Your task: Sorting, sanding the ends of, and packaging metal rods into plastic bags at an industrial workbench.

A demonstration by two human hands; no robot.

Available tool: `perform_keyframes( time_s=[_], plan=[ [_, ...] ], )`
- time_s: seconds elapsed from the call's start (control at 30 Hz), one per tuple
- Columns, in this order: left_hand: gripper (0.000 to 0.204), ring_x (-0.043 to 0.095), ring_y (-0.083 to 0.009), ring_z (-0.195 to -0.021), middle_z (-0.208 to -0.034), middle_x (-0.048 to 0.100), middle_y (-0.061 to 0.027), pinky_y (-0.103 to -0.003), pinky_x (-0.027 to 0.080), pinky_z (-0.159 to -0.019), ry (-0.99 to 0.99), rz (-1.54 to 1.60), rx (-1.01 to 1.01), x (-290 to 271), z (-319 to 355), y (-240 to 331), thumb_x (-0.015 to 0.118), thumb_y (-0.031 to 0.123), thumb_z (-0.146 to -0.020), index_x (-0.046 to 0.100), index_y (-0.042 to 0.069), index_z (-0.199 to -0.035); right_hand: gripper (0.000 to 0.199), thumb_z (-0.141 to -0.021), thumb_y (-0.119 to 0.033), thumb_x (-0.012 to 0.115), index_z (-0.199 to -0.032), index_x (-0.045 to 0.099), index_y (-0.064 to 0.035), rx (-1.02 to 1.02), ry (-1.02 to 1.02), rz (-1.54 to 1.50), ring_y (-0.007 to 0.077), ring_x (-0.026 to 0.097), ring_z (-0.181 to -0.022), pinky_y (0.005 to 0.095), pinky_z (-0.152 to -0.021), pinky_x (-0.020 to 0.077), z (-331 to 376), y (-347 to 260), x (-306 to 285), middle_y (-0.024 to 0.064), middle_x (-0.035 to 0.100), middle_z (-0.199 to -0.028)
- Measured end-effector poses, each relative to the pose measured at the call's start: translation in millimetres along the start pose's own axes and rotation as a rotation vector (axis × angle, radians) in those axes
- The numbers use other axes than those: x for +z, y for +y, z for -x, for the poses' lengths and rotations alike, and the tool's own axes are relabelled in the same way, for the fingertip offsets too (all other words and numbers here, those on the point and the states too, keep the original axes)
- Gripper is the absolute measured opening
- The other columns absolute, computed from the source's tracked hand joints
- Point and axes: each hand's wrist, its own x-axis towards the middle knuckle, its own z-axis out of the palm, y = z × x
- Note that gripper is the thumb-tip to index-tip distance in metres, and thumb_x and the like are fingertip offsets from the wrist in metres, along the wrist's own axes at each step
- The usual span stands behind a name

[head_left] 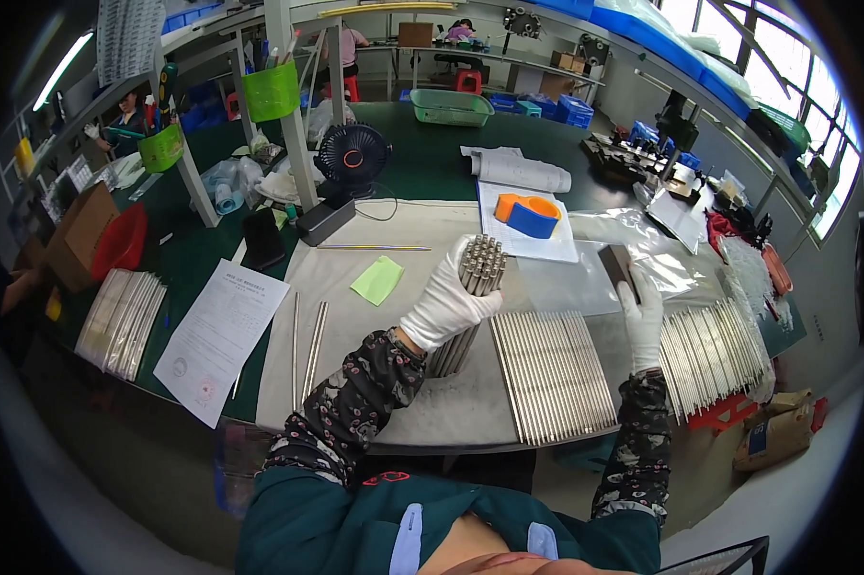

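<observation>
Silver metal rods gathered into a round bundle (473, 287) stand on end on the grey mat (432, 402) that covers the middle of the green bench (432, 153), their cut ends facing up. The left hand (446, 305), in a white glove, is wrapped around the upper part of this bundle and grips it. The right hand (641, 316), also gloved in white, is raised near the bench's right side and grips a small dark rectangular block (616, 261) between thumb and fingers. Between the two hands, a flat row of silver rods (555, 369) lies side by side on the mat; a second row of rods (715, 350) lies to the right of the right hand. A few loose thin rods (307, 347) lie on the mat's left part, near a light green paper slip (378, 280). Behind the bundle sit an orange and blue tape dispenser (528, 215) on white paper and a small black desk fan (352, 161).
</observation>
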Motion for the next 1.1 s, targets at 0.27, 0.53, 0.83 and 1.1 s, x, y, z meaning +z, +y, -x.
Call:
perform_keyframes(
  time_s=[0.27, 0.53, 0.83, 1.1],
  plan=[
    [0.058, 0.059, -0.0085, -0.094, -0.105, 0.061, -0.0018, -0.027, 0.052, -0.083, -0.011, 0.022, -0.172, 3, -6, 3, 0.073, 0.004, -0.076, 0.048, 0.006, -0.129, 0.045, -0.078, -0.022, 0.072, -0.12, 0.067, -0.0074, -0.442, -0.205, 0.094, 0.0382, 0.056, -0.106, 0.0463, -0.095, 0.0444, -81, -205, 18, 0.0224, 0.059, -0.118],
    [0.067, 0.057, -0.0217, -0.118, -0.128, 0.054, -0.0125, -0.036, 0.048, -0.097, -0.03, -0.125, 0.011, 6, -11, -8, 0.077, 0.013, -0.076, 0.044, 0.006, -0.134, 0.04, -0.076, -0.023, 0.073, -0.114, 0.071, -0.0116, -0.468, -0.303, 0.026, 0.0383, 0.057, -0.106, 0.0442, -0.096, 0.0451, -85, -209, 29, 0.0225, 0.059, -0.12],
    [0.05, 0.061, -0.0085, -0.09, -0.097, 0.063, -0.0011, -0.027, 0.052, -0.08, -0.043, 0.064, -0.138, -4, 6, 3, 0.076, 0.004, -0.074, 0.051, 0.005, -0.117, 0.033, -0.077, -0.024, 0.071, -0.108, 0.074, -0.0117, -0.353, -0.096, 0.214, 0.0377, 0.059, -0.102, 0.0455, -0.089, 0.0488, -76, -140, 65, 0.0203, 0.064, -0.111],
    [0.042, 0.06, -0.0069, -0.084, -0.091, 0.063, 0.0015, -0.025, 0.051, -0.077, -0.03, 0.207, -0.004, -11, 16, 7, 0.078, 0.004, -0.077, 0.053, 0.006, -0.11, 0.057, -0.078, -0.048, 0.072, -0.125, 0.068, -0.0161, -0.167, -0.638, 0.328, 0.0422, 0.047, -0.129, 0.0475, -0.105, 0.0421, -1, -93, 137, 0.0274, 0.051, -0.137]
  ],
)
